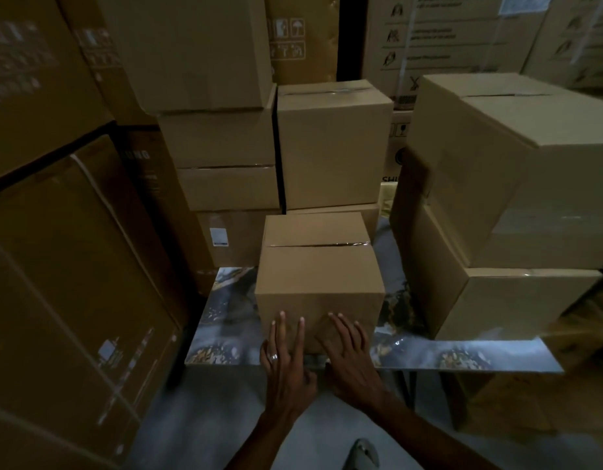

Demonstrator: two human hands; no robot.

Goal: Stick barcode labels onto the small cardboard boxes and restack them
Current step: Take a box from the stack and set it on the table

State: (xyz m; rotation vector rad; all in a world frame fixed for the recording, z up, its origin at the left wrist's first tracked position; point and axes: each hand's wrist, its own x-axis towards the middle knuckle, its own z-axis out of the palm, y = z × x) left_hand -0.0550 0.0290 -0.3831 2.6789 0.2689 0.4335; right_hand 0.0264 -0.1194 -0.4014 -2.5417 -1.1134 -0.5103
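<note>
A small taped cardboard box [318, 266] stands on a glossy patterned table [462, 354], near its front edge. My left hand [284, 351], with a ring on one finger, lies flat against the box's near face with straight fingers. My right hand [349, 347] presses the same face beside it, fingers spread and straight. Whatever lies under my palms is hidden, so I cannot tell if a label is there. A box [232, 237] behind on the left carries a white barcode label [218, 237].
Two stacked boxes [517, 205] fill the table's right side. More boxes [334, 144] rise behind the table, and tall cartons [73, 266] wall off the left. Grey floor and a shoe [362, 452] show below the table's front edge.
</note>
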